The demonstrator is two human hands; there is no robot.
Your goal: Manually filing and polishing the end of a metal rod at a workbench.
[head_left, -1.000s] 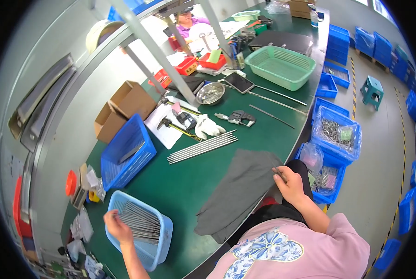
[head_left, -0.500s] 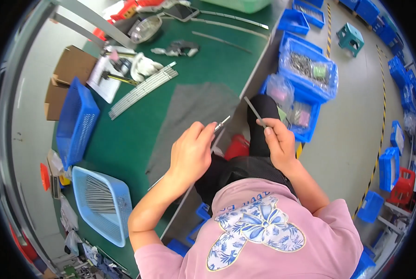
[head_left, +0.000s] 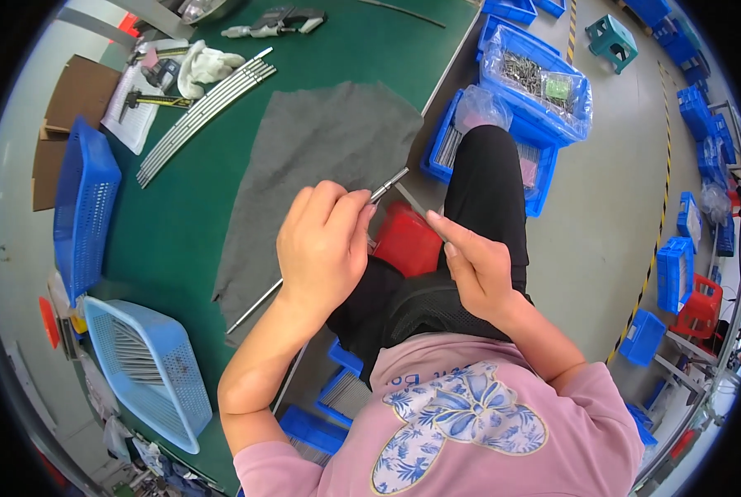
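My left hand (head_left: 322, 244) is closed round a slim metal rod (head_left: 256, 307). The rod slants from the lower left, passes through my fingers, and its stepped end pokes out at the upper right. My right hand (head_left: 481, 272) grips a narrow flat grey file (head_left: 411, 199), index finger laid along it. The file's far tip meets or nearly meets the rod's end; I cannot tell which. Under my left hand a grey cloth (head_left: 304, 137) lies over the edge of the green table (head_left: 168, 240).
Several metal rods (head_left: 205, 116) lie side by side beyond the cloth, near white gloves (head_left: 205, 68) and a micrometer-like tool (head_left: 275, 22). At left stand a blue basket (head_left: 89, 207) and a light-blue basket of rods (head_left: 176, 364). Blue bins (head_left: 540, 124) and a red stool (head_left: 408, 240) are lower down.
My view has shifted, so the table things sit higher and further left. The file's tip has swung from apart to beside the rod's end. Both hands keep their hold.
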